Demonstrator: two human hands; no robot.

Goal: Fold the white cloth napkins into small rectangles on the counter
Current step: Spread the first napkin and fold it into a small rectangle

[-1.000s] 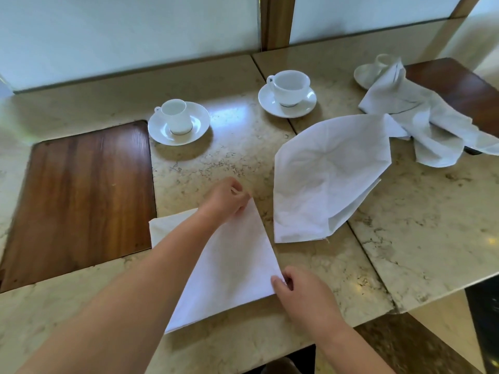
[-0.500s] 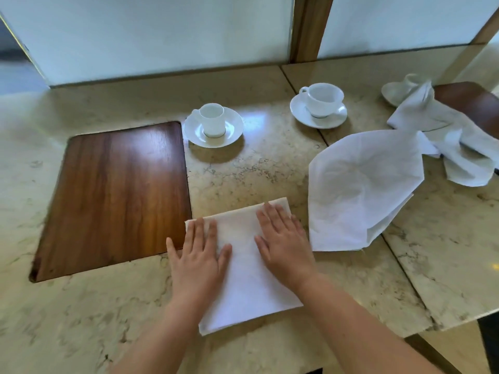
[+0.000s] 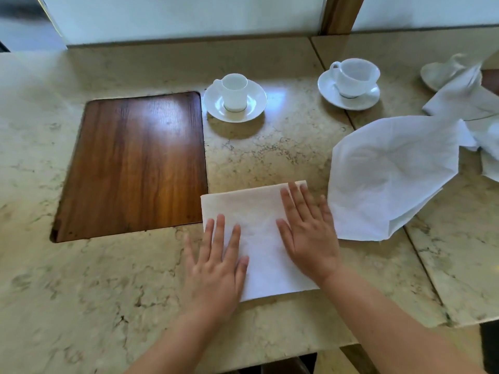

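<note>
**Two flat palms on one folded napkin**

Both hands lie open and spread on the folded napkin (image 3: 259,238), fingers apart, gripping nothing. The left hand (image 3: 216,268) covers its near-left part, with its outer fingers over the edge onto the marble counter (image 3: 81,306); the right hand (image 3: 307,236) presses the right side, fingertips near the far right corner. The napkin sits at the counter's near middle, just right of the dark wooden inset panel (image 3: 135,163). It is a rectangle whose long axis runs away from the person, tilted slightly, the far edge rising toward the right.

Beyond it stand a small cup on a saucer (image 3: 235,99) and a wider cup on a saucer (image 3: 349,85). To the right lies an unfolded napkin (image 3: 386,174) (loosely creased, one corner near the right hand). Further right, a crumpled cloth (image 3: 469,103) partly covers what may be a third saucer, too blurred to say.
</note>
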